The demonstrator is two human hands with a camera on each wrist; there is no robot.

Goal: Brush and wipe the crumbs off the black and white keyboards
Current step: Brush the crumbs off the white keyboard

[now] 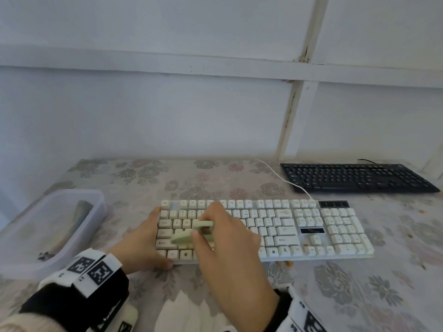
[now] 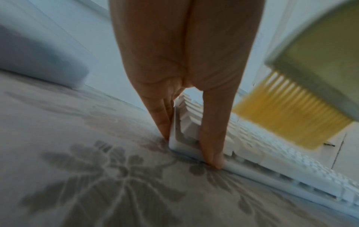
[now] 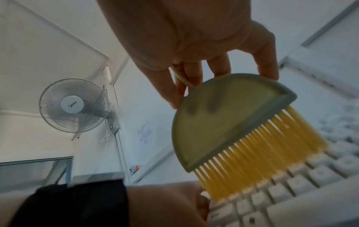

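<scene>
The white keyboard [image 1: 282, 226] lies across the middle of the flowered table. My left hand [image 1: 148, 238] braces its near left corner, straight fingers [image 2: 163, 122] along the left edge and thumb against the front edge. My right hand [image 1: 203, 224] hovers over the left keys and pinches a pale green brush [image 1: 189, 234] by its half-round back. The brush's [image 3: 223, 119] yellow bristles [image 3: 252, 158] touch the keys of the white keyboard [image 3: 303, 179]. Orange crumbs [image 1: 306, 244] sit near the arrow keys. The black keyboard [image 1: 354, 178] lies at the back right, untouched.
A clear plastic tub [image 1: 21, 236] with a rolled object inside stands at the left. More crumbs [image 1: 287, 263] lie on the tablecloth before the white keyboard. Its white cable [image 1: 282, 179] runs back past the black keyboard. A white cloth-like thing [image 1: 182, 310] lies at the near edge.
</scene>
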